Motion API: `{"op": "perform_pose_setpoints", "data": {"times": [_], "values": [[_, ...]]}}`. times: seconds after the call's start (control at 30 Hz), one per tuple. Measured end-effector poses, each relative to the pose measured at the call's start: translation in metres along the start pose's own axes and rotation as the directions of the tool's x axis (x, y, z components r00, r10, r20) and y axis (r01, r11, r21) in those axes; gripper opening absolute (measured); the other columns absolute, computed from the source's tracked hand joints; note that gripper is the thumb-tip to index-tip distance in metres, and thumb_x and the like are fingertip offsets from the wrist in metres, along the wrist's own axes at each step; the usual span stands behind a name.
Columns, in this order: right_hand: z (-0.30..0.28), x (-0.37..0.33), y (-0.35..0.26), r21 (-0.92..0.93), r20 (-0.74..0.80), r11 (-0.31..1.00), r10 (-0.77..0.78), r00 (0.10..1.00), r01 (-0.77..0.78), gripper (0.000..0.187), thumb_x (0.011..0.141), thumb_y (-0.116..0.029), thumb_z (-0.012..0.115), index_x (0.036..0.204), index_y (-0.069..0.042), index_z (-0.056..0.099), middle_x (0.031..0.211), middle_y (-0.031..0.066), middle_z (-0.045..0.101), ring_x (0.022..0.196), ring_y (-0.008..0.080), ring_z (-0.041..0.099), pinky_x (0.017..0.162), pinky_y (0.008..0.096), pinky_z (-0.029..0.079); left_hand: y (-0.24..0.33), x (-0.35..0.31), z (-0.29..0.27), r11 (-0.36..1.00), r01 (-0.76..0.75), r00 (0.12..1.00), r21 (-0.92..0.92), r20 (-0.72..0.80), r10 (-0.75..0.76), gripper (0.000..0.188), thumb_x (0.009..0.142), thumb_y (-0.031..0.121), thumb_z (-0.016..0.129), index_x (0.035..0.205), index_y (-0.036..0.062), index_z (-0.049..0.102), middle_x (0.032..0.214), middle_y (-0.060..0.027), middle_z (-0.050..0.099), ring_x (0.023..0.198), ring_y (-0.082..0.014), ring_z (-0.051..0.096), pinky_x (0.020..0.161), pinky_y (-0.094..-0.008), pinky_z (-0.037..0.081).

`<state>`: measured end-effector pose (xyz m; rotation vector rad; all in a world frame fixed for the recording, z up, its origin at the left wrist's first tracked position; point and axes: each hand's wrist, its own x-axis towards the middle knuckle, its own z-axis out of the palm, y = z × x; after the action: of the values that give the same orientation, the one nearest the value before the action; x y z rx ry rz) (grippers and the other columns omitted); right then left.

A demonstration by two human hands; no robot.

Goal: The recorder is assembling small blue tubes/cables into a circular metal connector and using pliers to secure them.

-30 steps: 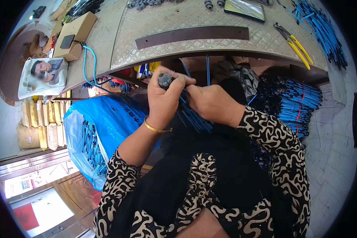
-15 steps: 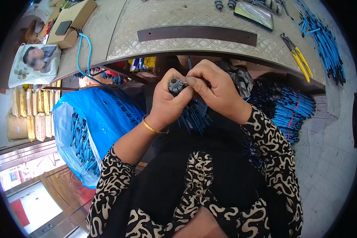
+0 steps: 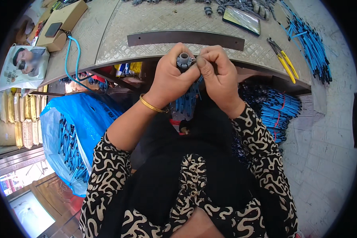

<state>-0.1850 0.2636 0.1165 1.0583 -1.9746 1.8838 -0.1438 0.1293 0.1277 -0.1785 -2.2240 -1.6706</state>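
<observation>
My left hand is closed around a grey plastic pipe fitting, its round open end facing up between thumb and forefinger. Against the fitting's right side, the thumb and forefinger of my right hand pinch something small and thin, mostly hidden by the fingertips. Both hands are together at the front edge of the workbench. Below them hang or lie several thin blue tubes; whether they join the fitting is hidden.
A dark metal strip lies along the bench front. Yellow-handled pliers, a phone, more grey fittings and blue tubes are on top. A blue bag of tubes stands left; bundled tubes sit right.
Both hands have moved forward with the fitting and now overlap the bench edge. My right fingers have curled in more at its side. The whole view has shifted slightly.
</observation>
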Motion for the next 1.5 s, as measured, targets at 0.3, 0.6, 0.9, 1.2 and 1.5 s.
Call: {"op": "perform_pose_setpoints", "data": {"times": [0.3,0.6,0.9,1.2,1.5], "values": [[-0.001,-0.023,0.002,-0.425,0.1,0.877,-0.199,0.975,0.223,0.011,0.078,-0.006,0.06,0.081,-0.004,0.049,0.085,0.0079,0.052,0.079,0.0277,0.049,0.071,0.0351,0.039,-0.031,-0.029,0.011,0.991,0.13,0.991,-0.01,0.007,-0.13,0.015,0.073,0.006,0.062,0.08,0.0042,0.048,0.067,-0.0003,0.047,0.061,-0.0054,0.041,0.054,-0.0221,0.038],[-0.022,-0.017,0.002,-0.057,0.496,0.849,0.481,0.723,-0.526,0.009,0.08,-0.005,0.056,0.085,-0.003,0.05,0.086,0.0089,0.052,0.075,0.0249,0.05,0.069,0.0293,0.041,-0.031,-0.046,0.004,0.966,0.226,0.943,-0.126,0.279,-0.185,0.02,0.072,0.01,0.064,0.078,0.0043,0.046,0.062,-0.0052,0.049,0.056,-0.0096,0.043,0.051,-0.0268,0.038],[-0.047,-0.016,0.011,-0.188,0.597,0.822,-0.339,0.727,0.538,0.025,0.073,-0.011,0.058,0.097,-0.005,0.054,0.078,0.0055,0.051,0.074,0.024,0.053,0.072,0.0339,0.044,-0.018,-0.039,0.004,0.939,0.283,0.897,-0.194,0.4,-0.188,0.02,0.069,0.005,0.064,0.076,0.0045,0.045,0.065,-0.0021,0.052,0.06,-0.0073,0.046,0.055,-0.0243,0.04],[-0.051,-0.023,0.001,-0.349,0.588,0.729,-0.318,0.743,0.589,0.014,0.074,-0.015,0.056,0.084,-0.005,0.054,0.074,0.0056,0.052,0.073,0.0254,0.054,0.069,0.0368,0.042,-0.013,-0.032,0.017,0.939,0.317,0.89,-0.134,0.384,-0.245,0.017,0.07,0.002,0.061,0.074,0.0038,0.044,0.064,-0.0029,0.055,0.059,-0.0079,0.052,0.054,-0.0244,0.044],[-0.16,0.008,0.037,-0.928,0.176,0.365,0.254,0.951,0.074,0.019,0.08,-0.018,0.054,0.089,-0.002,0.055,0.089,0.0163,0.054,0.088,0.0315,0.053,0.075,0.04,0.043,-0.034,-0.031,0.026,0.923,0.357,0.895,-0.145,0.334,-0.294,0.013,0.076,0.002,0.057,0.076,0.0048,0.045,0.069,-0.0031,0.053,0.063,-0.0085,0.052,0.057,-0.0232,0.044]]}}
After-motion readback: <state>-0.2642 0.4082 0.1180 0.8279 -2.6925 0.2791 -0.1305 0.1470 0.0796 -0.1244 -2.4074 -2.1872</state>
